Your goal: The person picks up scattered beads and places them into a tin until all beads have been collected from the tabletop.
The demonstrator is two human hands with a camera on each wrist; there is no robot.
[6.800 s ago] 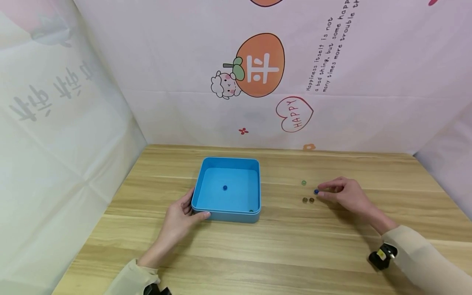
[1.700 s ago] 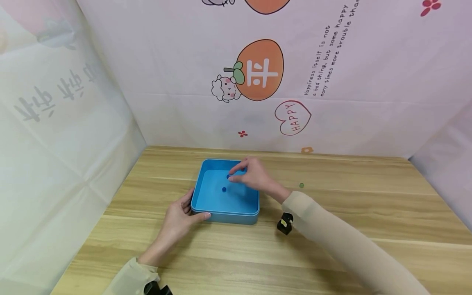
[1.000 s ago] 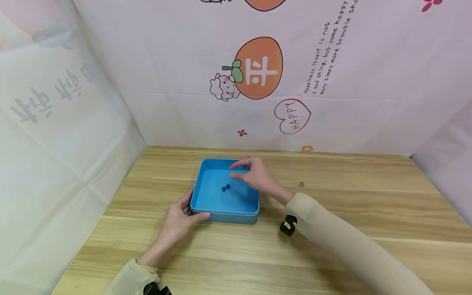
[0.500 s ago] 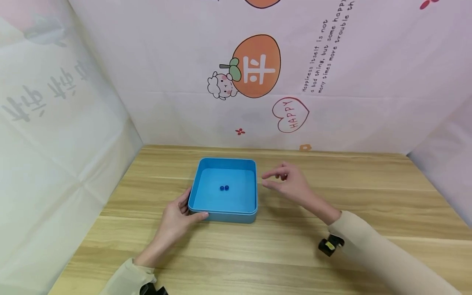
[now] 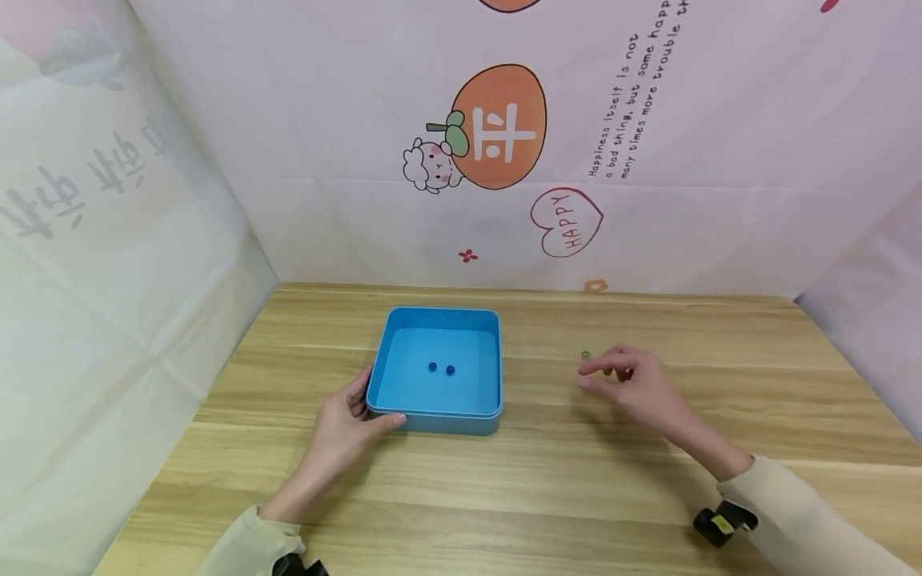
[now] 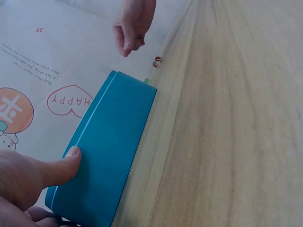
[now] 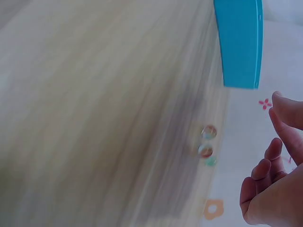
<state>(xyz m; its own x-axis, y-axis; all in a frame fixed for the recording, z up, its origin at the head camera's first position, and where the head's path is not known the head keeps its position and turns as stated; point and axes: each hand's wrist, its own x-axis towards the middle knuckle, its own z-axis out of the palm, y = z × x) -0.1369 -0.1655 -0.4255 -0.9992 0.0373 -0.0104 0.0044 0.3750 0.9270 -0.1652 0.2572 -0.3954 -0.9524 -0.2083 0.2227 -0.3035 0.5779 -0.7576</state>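
Note:
My left hand point(image 5: 342, 428) grips the near left corner of a square blue box point(image 5: 450, 424), thumb on the front wall and fingers round the side. Two dark blue marbles, the left one point(image 5: 432, 367) and the right one point(image 5: 450, 370), lie slightly apart on the box floor. My right hand point(image 5: 637, 388) hovers over the table right of the box, thumb and index finger apart, holding nothing. Just beyond its fingertips is a clear green marble point(image 5: 586, 355). Two brownish marbles, one point(image 7: 209, 131) beside the other point(image 7: 206, 151), show in the right wrist view; the hand hides them in the head view.
Everything stands on a wood-grain table point(image 5: 446, 496). A printed white cloth point(image 5: 346, 144) rises behind the table's far edge, and another white cloth point(image 5: 130, 320) hangs along the left side.
My right hand carried a second blue marble into the box and let it go. It then moved back right over the table. The left hand has kept its grip on the box.

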